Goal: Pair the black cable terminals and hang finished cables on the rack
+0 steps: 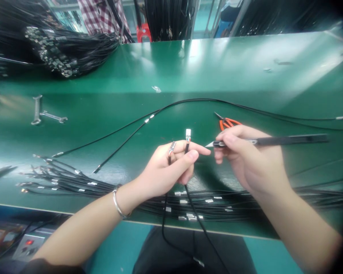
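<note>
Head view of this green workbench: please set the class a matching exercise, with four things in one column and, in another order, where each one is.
Things:
1. Craft knife
2. Orange-handled scissors
3. Two steel wrenches
4. Metal bangle

Places:
A. Around the left wrist
B. Gripped in the right hand
C. Lying at the far left of the green bench
D. Lying on the bench, partly behind the right hand

Pairs: 1-B, 2-D, 3-C, 4-A

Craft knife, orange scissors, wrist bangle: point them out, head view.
Craft knife (274,141), head view, on the black handle.
Orange scissors (228,122), head view, on the handle loops.
Wrist bangle (117,203), head view, on the band.
</note>
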A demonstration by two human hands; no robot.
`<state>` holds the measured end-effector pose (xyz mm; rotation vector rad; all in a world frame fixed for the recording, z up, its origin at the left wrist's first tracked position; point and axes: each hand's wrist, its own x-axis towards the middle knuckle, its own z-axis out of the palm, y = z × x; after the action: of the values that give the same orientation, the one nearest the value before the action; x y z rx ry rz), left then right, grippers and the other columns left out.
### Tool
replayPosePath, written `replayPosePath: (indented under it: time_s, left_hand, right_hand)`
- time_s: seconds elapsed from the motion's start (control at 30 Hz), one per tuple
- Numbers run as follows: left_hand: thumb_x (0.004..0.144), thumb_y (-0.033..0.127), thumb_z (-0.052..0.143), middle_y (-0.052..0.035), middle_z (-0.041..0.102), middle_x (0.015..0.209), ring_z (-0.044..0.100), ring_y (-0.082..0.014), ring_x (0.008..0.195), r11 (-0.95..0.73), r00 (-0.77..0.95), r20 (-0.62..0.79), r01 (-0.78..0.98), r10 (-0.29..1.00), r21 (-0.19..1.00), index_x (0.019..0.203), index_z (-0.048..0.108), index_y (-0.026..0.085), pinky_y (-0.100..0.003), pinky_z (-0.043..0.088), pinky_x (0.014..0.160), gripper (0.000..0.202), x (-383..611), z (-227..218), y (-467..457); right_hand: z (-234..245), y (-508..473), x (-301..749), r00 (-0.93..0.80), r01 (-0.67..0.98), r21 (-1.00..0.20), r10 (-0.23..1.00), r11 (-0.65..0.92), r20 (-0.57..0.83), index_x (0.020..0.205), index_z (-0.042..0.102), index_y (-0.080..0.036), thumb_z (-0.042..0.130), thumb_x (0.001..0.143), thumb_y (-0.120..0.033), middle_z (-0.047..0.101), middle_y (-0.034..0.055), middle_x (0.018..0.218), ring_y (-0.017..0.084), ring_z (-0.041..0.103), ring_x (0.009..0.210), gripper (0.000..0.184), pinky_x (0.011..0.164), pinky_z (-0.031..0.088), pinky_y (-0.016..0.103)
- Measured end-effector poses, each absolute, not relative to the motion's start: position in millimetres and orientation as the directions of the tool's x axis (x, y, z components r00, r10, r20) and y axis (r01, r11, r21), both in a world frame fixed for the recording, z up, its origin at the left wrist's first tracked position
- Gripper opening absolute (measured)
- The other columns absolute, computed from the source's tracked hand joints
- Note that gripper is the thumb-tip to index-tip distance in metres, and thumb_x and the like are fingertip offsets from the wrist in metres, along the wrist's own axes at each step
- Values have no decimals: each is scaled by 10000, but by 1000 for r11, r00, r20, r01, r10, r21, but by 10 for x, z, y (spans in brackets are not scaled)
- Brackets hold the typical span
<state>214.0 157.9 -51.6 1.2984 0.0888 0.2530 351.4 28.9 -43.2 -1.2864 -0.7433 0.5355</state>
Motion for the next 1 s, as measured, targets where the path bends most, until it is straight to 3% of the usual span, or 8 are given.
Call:
replayPosePath:
  time_s: [0.13,0.23,0.33,0.6,0.77,1.0]
  left_hand:
    - [955,404,556,29,527,518,443,-79,443,253,966,6,-73,257,965,1095,679,128,-173,372,424,333,2146,-482,1579]
    - [970,426,504,-5,598,599,526,-106,484,331,975,-61,-14,215,943,1150,665,128,-177,426,397,384,2155,-471,1580]
    - [959,398,541,-43,670,687,589,-112,511,346,981,-63,-3,181,938,1084,682,116,-184,483,416,339,2162,-478,1579]
    - [893,344,666,-112,744,783,621,-103,508,320,979,-102,41,178,947,897,717,88,-174,514,433,261,2154,-480,1581]
    - [874,371,689,-111,748,772,623,-104,496,321,983,-122,71,140,944,859,713,94,-176,516,439,279,2153,-486,1582]
    - [906,353,654,-94,745,755,622,-95,488,324,991,-95,59,98,944,861,697,104,-165,511,436,257,2142,-487,1579]
  right_hand:
    - [-432,305,3521,702,49,-974,686,220,190,774,701,-184,686,868,-254,624,-2,637,112,589,526,118,481,518,231]
    - [-439,330,3522,749,28,-974,640,227,170,899,709,-201,665,894,-297,628,-9,658,97,570,498,106,451,487,214]
    - [-450,341,3526,750,10,-974,642,225,156,990,700,-215,602,940,-354,650,1,707,98,577,511,177,457,489,217]
    - [-416,290,3443,595,311,-948,763,71,253,904,738,-208,651,897,-259,634,-2,710,100,591,585,102,543,509,219]
    - [-421,281,3421,504,282,-954,830,104,240,937,732,-209,664,876,-231,659,15,788,121,632,650,94,575,525,233]
    - [-428,290,3425,446,283,-948,855,148,266,821,677,-183,659,868,-174,623,2,765,92,602,605,51,560,508,208]
